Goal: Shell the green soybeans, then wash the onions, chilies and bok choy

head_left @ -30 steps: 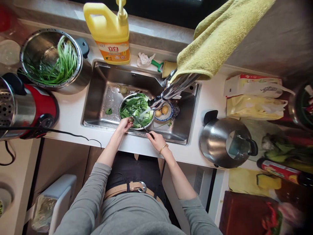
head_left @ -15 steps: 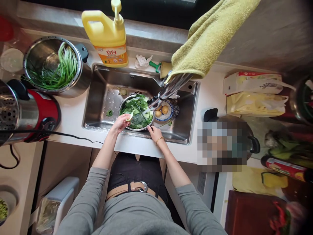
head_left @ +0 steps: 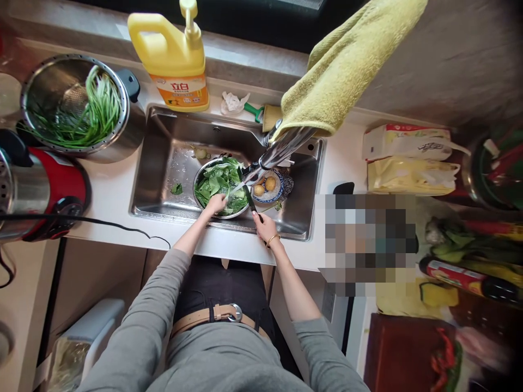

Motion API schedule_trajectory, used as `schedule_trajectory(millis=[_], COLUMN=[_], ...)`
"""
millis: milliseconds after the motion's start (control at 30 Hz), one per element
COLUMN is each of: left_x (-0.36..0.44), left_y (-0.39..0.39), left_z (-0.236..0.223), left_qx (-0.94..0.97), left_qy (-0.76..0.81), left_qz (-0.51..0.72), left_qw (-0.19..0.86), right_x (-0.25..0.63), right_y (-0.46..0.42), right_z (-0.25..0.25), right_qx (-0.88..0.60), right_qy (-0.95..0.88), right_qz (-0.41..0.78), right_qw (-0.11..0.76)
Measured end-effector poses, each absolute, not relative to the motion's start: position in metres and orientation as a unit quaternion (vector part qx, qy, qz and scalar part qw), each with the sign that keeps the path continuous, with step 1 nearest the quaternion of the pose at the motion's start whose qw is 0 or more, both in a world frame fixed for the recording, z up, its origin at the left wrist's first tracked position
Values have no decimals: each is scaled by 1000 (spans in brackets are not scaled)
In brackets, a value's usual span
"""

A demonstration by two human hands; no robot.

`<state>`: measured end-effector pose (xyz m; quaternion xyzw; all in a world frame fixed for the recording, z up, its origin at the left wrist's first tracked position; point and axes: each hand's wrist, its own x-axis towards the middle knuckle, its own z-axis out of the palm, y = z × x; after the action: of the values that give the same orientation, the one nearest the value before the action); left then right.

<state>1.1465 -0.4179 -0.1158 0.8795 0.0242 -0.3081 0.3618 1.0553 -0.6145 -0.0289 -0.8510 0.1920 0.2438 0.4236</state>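
Note:
My right hand is closed around the black handle of a knife, whose dark blade points up toward the faucet at the bowl's right edge. My left hand reaches over the near rim of a metal bowl, its fingers curled among the leafy greens. What those fingers hold is hidden. Water runs from the faucet into the bowl. Right of the bowl, round brownish-yellow vegetables sit on a blue-patterned plate.
The bowl and plate stand in a steel sink. A yellow towel drapes over the faucet. Left are a pot of long greens and a red appliance. A yellow detergent bottle and a green-handled brush stand behind.
My left hand has moved from the bowl's near-left edge into the greens; the pale green piece it held no longer shows. My right hand has drawn the knife back toward me and rightward.

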Motion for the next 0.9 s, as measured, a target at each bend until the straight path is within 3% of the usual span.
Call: schedule_trajectory(millis=[133, 333, 533, 700, 900], left_x=[1138, 1132, 1129, 1155, 1173], left_y=[-403, -383, -369, -352, -397], left_z=[-115, -111, -79, -86, -120], left_qx=[881, 901, 891, 900, 875], left_qy=[41, 85, 44, 94, -21], left_qz=[-304, -268, -181, -127, -340], left_qw=[359, 331, 415, 405, 343], right_x=[1066, 1086, 1091, 1076, 1060], right_y=[-613, -600, -591, -602, -627], right_z=[-30, -46, -63, -55, -16], right_qx=[-842, -903, -905, -901, -858], right_qy=[139, 10, 45, 68, 170], right_qz=[279, 310, 358, 315, 283], right_qw=[440, 298, 226, 291, 394])
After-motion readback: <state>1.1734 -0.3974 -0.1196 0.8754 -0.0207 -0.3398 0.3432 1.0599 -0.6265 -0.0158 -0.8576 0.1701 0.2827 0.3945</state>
